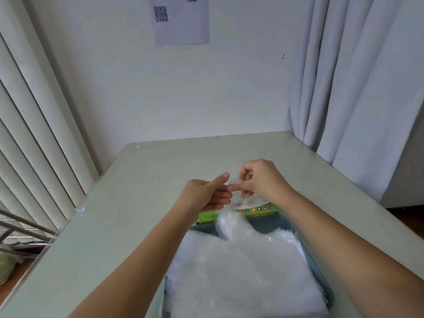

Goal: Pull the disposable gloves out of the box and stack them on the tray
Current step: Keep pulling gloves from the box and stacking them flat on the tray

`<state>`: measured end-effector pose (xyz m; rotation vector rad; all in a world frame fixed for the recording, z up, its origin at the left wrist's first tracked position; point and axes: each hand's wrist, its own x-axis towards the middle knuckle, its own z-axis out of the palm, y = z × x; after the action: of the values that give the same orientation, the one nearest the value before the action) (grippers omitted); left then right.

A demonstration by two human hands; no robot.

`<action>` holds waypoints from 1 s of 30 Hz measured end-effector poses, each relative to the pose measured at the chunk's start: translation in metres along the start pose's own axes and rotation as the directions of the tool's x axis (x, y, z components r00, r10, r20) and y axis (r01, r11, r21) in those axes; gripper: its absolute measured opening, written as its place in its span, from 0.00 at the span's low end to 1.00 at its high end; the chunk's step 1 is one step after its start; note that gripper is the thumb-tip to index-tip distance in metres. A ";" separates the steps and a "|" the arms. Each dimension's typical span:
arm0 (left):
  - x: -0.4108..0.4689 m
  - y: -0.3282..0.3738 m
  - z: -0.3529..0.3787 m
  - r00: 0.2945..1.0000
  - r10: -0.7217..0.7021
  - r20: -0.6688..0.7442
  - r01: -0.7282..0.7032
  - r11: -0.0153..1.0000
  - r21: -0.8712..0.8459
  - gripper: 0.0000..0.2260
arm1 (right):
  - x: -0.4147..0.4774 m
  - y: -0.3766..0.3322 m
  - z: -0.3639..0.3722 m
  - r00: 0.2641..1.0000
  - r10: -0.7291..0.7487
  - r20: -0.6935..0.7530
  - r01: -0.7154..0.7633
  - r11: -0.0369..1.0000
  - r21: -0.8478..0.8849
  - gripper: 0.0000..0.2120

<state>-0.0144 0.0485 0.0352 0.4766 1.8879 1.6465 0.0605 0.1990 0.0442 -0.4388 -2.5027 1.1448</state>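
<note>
fingers of our right hand [259,180] pinch a clear glove [229,226] above the box [259,208]; our left hand [204,195] fingers lie straight beside them, tray [266,226] nearer us.

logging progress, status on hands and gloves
Right hand pinches a glove above the box. Left hand at it, grip unclear. Big stack on tray. Nothing in the way.

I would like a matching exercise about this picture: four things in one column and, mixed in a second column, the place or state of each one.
Column A
1 box
2 tray
3 paper sheet
4 right hand

Column B
a on the wall
b pinches a clear glove
c green, beyond the tray
d holds the stacked gloves

Pairs: 1-c; 2-d; 3-a; 4-b
</note>
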 end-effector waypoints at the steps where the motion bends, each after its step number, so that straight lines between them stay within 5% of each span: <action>1: 0.002 -0.001 0.000 1.000 0.006 0.001 -0.006 1.000 -0.020 0.15 | -0.001 0.000 -0.001 1.000 -0.006 0.007 0.006 1.000 -0.006 0.18; 5: 0.009 -0.006 0.001 0.999 0.022 -0.027 -0.025 0.996 -0.085 0.07 | -0.008 -0.003 -0.005 0.998 -0.040 0.051 0.040 0.999 -0.004 0.18; 16: 0.013 -0.012 0.002 0.997 0.054 -0.059 -0.057 0.997 -0.044 0.09 | 0.002 0.003 -0.014 0.954 -0.293 0.064 0.299 0.935 -0.188 0.11; 20: 0.014 -0.013 -0.003 0.995 0.078 -0.067 -0.080 0.996 -0.034 0.10 | 0.010 0.005 -0.005 0.950 -0.299 0.095 0.313 0.916 -0.252 0.05; 23: 0.013 -0.012 -0.012 0.994 0.082 -0.068 -0.083 0.996 -0.013 0.11 | 0.014 0.007 0.003 0.973 -0.227 -0.032 0.221 0.966 -0.133 0.04; 28: 0.011 -0.016 -0.041 0.992 0.055 -0.114 -0.010 0.930 0.367 0.10 | 0.022 0.015 0.003 0.971 0.018 -0.239 0.035 0.976 0.216 0.07; 30: 0.009 -0.016 -0.046 0.935 0.269 -0.233 -0.056 0.758 0.649 0.08 | 0.025 0.018 0.004 0.967 0.092 -0.238 -0.024 0.961 0.276 0.06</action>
<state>-0.0486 0.0162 0.0206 0.6966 2.7299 1.1824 0.0385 0.2183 0.0325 -0.5458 -2.0945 1.3419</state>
